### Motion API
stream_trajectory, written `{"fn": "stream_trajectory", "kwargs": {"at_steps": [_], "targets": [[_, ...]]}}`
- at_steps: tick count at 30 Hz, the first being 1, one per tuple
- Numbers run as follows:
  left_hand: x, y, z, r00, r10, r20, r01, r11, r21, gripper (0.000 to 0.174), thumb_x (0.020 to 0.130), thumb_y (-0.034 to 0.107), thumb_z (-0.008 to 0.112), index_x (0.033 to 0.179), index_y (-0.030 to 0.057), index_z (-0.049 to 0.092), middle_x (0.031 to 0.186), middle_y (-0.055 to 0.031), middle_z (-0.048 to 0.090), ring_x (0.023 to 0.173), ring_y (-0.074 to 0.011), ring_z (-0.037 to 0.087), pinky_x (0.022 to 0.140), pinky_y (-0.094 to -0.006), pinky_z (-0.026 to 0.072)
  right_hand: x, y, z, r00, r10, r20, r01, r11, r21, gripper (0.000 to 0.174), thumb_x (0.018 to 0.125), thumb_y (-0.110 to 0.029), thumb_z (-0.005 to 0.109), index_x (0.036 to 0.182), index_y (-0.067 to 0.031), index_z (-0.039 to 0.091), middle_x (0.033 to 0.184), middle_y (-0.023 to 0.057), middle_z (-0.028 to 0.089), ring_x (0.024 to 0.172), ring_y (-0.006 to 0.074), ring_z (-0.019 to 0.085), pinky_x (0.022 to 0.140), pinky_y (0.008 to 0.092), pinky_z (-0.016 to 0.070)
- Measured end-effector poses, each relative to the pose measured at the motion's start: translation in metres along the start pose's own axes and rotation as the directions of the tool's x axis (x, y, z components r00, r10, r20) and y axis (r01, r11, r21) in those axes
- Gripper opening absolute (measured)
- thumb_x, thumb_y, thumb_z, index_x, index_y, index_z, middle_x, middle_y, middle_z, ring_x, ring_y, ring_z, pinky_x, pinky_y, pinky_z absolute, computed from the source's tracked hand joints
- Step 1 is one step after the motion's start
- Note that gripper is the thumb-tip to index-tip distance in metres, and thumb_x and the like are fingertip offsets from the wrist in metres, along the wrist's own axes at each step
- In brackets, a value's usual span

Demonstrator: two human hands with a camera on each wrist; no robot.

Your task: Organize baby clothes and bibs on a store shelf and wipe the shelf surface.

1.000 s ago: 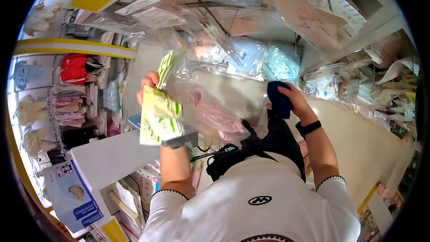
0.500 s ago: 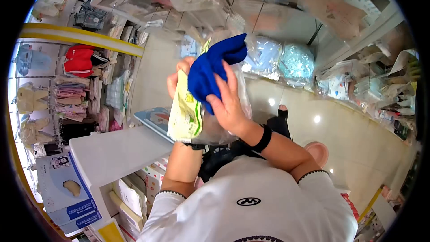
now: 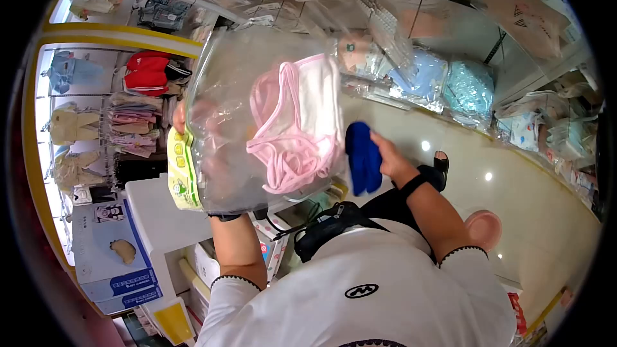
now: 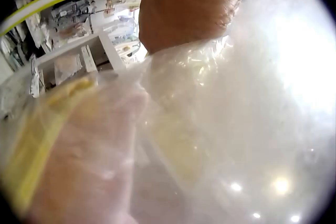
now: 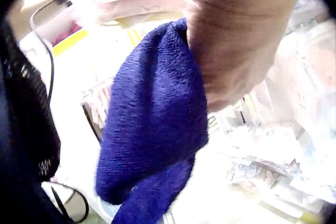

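Note:
In the head view my left hand (image 3: 180,117) grips a clear plastic bag (image 3: 225,64) at its left end, by the yellow-green header label (image 3: 182,170). A white baby garment with pink trim (image 3: 315,103) lies inside the bag; much of the hand shows only blurred through the plastic. To the right of the bag, my right hand (image 3: 391,159) pinches a folded dark blue cloth (image 3: 364,159) by its edge. The right wrist view shows this blue cloth (image 5: 155,113) hanging down, soft and knitted-looking. Plastic (image 4: 252,92) fills most of the left wrist view.
A white counter (image 3: 151,202) stands at the left, with baby carrier boxes (image 3: 116,250) beside it. Bagged clothes (image 3: 469,87) line the shelf ahead, and clothes hang on the left. A pink basin (image 3: 483,230) sits on the floor at right.
The right hand first swung the blue cloth in over the bag, then drew it back to the right. Now the bag lies turned flat toward the head camera, showing the pink-trimmed garment.

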State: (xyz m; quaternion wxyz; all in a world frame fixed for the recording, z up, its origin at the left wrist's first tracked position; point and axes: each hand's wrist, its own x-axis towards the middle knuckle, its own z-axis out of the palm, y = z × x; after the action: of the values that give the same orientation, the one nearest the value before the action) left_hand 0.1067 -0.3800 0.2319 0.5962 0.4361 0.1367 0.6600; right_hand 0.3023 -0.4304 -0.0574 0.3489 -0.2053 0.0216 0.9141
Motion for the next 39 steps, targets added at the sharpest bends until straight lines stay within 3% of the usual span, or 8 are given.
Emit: {"fn": "stream_trajectory", "kwargs": {"at_steps": [5, 16, 18, 20, 22, 29, 35, 39], "targets": [[-0.023, 0.002, -0.013, 0.999, 0.041, 0.004, -0.041, 0.992, 0.119, 0.027, 0.086, 0.021, 0.051, 0.104, 0.0055, 0.04, 0.11, -0.0072, 0.041, 0.106, -0.0222, 0.042, 0.096, -0.034, 0.033, -0.001, -0.03, 0.074, 0.989, -0.016, 0.149, -0.004, 0.992, 0.13, 0.076, 0.08, -0.06, 0.049, 0.132, -0.007, 0.033, 0.132, 0.0103, 0.04, 0.119, 0.0202, 0.041, 0.098, 0.0397, 0.0351], [-0.045, 0.04, -0.04, 0.937, 0.176, -0.3, -0.017, 0.884, 0.467, 0.042, 0.082, 0.018, 0.059, 0.119, 0.005, 0.044, 0.118, -0.0086, 0.048, 0.107, -0.0197, 0.047, 0.099, -0.0311, 0.0331, -0.006, -0.036, 0.081, 0.939, 0.264, 0.222, -0.29, 0.952, 0.094, 0.047, 0.086, -0.027, 0.055, 0.123, -0.0014, 0.043, 0.114, 0.0139, 0.054, 0.096, 0.0204, 0.058, 0.084, 0.034, 0.0488], [-0.05, 0.058, -0.047, 0.854, 0.29, -0.432, 0.251, 0.497, 0.83, 0.038, 0.08, 0.019, 0.061, 0.114, 0.0059, 0.051, 0.111, -0.0097, 0.053, 0.102, -0.0206, 0.05, 0.096, -0.0308, 0.0351, -0.011, -0.042, 0.081, 0.885, 0.287, 0.366, -0.347, 0.931, 0.11, 0.046, 0.086, -0.027, 0.055, 0.123, -0.0011, 0.043, 0.114, 0.0141, 0.054, 0.096, 0.0208, 0.058, 0.085, 0.0341, 0.0487], [-0.038, 0.082, -0.061, 0.969, 0.23, -0.093, 0.147, -0.233, 0.961, 0.031, 0.077, 0.018, 0.062, 0.106, 0.0066, 0.057, 0.105, -0.0102, 0.057, 0.096, -0.0234, 0.052, 0.09, -0.0317, 0.0377, -0.023, -0.048, 0.087, 0.859, 0.257, 0.443, -0.325, 0.942, 0.083, 0.046, 0.086, -0.027, 0.054, 0.122, -0.0007, 0.043, 0.114, 0.0143, 0.054, 0.096, 0.0211, 0.058, 0.085, 0.0341, 0.0486], [-0.031, 0.074, -0.024, 0.98, 0.134, 0.149, -0.039, -0.601, 0.799, 0.02, 0.072, 0.014, 0.062, 0.091, 0.007, 0.064, 0.1, -0.0101, 0.058, 0.091, -0.0262, 0.053, 0.079, -0.0341, 0.0402, -0.036, -0.056, 0.09, 0.858, 0.207, 0.471, -0.263, 0.963, 0.055, 0.045, 0.087, -0.027, 0.053, 0.122, -0.0003, 0.044, 0.115, 0.0146, 0.054, 0.097, 0.0215, 0.058, 0.086, 0.0341, 0.0485], [-0.003, 0.039, 0.001, 0.963, 0.226, -0.148, 0.243, -0.486, 0.839, 0.026, 0.091, 0.022, 0.046, 0.079, -0.0004, 0.05, 0.062, -0.0158, 0.047, 0.055, -0.0223, 0.046, 0.052, -0.0331, 0.0372, -0.033, -0.058, 0.044, 0.908, 0.247, 0.339, -0.23, 0.969, -0.09, 0.043, 0.088, -0.028, 0.051, 0.12, 0.0008, 0.046, 0.113, 0.0152, 0.055, 0.095, 0.0224, 0.059, 0.084, 0.034, 0.0494], [0.005, 0.019, 0.023, 0.836, -0.257, -0.485, 0.549, 0.419, 0.723, 0.025, 0.089, 0.027, 0.054, 0.094, 0.0027, 0.055, 0.077, 0.0029, 0.054, 0.066, -0.0061, 0.047, 0.058, -0.0226, 0.0393, -0.038, -0.057, 0.01, 0.917, 0.391, 0.076, -0.382, 0.918, -0.11, 0.039, 0.087, -0.028, 0.053, 0.114, -0.0005, 0.051, 0.101, 0.0134, 0.061, 0.08, 0.0195, 0.063, 0.065, 0.0296, 0.0541], [0.009, 0.023, 0.044, 0.638, -0.583, -0.503, 0.748, 0.313, 0.586, 0.037, 0.084, 0.028, 0.061, 0.108, -0.0001, 0.053, 0.096, -0.0032, 0.061, 0.082, -0.0058, 0.056, 0.069, -0.0193, 0.0452, -0.04, -0.071, -0.01, 0.92, 0.342, 0.193, -0.347, 0.938, -0.008, 0.043, 0.087, -0.035, 0.05, 0.117, -0.0042, 0.05, 0.104, 0.0125, 0.06, 0.088, 0.021, 0.06, 0.075, 0.0356, 0.051]]}}
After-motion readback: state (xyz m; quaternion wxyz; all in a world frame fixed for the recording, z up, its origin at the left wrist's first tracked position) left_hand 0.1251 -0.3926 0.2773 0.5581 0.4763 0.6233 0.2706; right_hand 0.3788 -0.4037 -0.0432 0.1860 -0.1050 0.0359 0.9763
